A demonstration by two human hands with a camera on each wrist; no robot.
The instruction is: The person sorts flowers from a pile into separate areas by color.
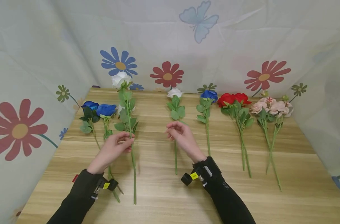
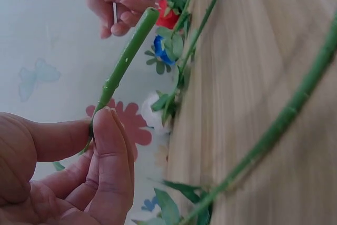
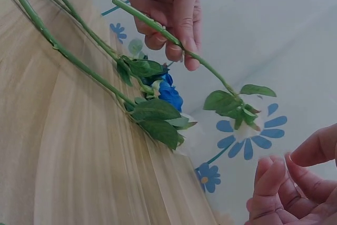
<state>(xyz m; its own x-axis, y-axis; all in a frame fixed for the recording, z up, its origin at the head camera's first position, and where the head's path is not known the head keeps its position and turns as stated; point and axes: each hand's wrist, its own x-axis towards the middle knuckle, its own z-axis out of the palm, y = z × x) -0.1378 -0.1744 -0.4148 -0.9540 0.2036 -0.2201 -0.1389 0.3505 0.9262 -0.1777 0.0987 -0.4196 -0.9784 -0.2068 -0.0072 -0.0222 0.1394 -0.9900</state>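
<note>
My left hand (image 1: 114, 149) pinches the green stem of a white rose (image 1: 121, 79) between thumb and fingers. The rose is raised off the table, bloom away from me; its cut stem end (image 2: 129, 54) sticks out past the fingertips in the left wrist view. Beneath it lies another white rose, its bloom mostly hidden behind the raised one's leaves. My right hand (image 1: 184, 138) hovers around mid-table, fingers loosely curled, with nothing visible in its grasp. In the head view it overlaps the stem of a white rose (image 1: 175, 92) lying on the table.
Two blue roses (image 1: 106, 110) lie at the left of the wooden table (image 1: 158, 199). To the right lie one blue rose (image 1: 209, 95), red roses (image 1: 233, 99) and pink flowers (image 1: 279, 107) with crossed stems. A flower-printed cloth (image 1: 229, 53) hangs behind and at the sides.
</note>
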